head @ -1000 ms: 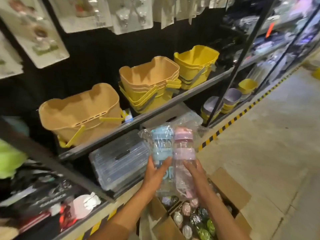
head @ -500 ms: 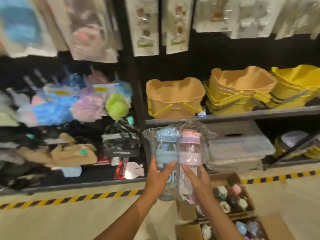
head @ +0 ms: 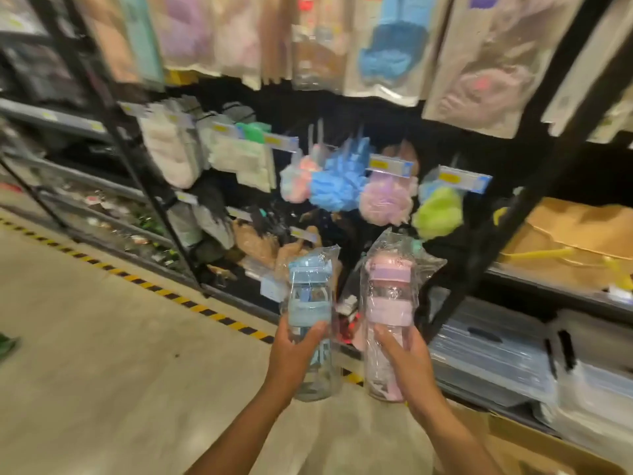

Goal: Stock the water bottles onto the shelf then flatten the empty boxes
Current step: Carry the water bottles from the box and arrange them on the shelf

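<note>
Both bottles, side by side before, are now parting: the left hand is gripping the blue bottle, the right hand is clutching the pink bottle, above the floor, before hanging sponges.

Hanging bath sponges, clear storage bins
</note>
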The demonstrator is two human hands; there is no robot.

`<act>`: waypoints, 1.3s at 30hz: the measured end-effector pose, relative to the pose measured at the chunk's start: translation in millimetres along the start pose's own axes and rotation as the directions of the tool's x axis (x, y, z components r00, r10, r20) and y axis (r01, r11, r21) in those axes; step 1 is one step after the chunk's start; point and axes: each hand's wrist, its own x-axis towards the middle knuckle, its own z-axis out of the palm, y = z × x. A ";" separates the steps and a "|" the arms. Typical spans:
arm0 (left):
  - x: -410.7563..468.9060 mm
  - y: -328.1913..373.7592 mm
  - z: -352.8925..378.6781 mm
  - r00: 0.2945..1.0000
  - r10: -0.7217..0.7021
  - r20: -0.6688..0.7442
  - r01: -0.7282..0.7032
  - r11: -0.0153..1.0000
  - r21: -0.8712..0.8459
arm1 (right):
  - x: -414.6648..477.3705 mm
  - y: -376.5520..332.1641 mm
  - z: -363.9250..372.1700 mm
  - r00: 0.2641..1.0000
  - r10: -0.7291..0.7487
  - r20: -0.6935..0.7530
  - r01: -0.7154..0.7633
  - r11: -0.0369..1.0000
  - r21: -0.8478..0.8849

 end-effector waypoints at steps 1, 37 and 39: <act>0.9 0.6 -25.2 1.000 0.008 -0.021 -0.008 1.000 -0.011 | -1.0 0.8 25.1 1.000 -0.005 0.014 0.005 1.000 -0.014; 155.7 58.5 -582.7 0.479 -0.137 -0.867 -0.164 0.957 -0.241 | 123.9 53.7 759.2 0.462 0.170 0.871 -0.010 0.982 -0.187; 164.8 62.3 -604.2 0.449 -0.132 -0.883 -0.169 0.958 -0.230 | 127.1 55.7 789.9 0.431 0.202 0.879 -0.034 0.978 -0.208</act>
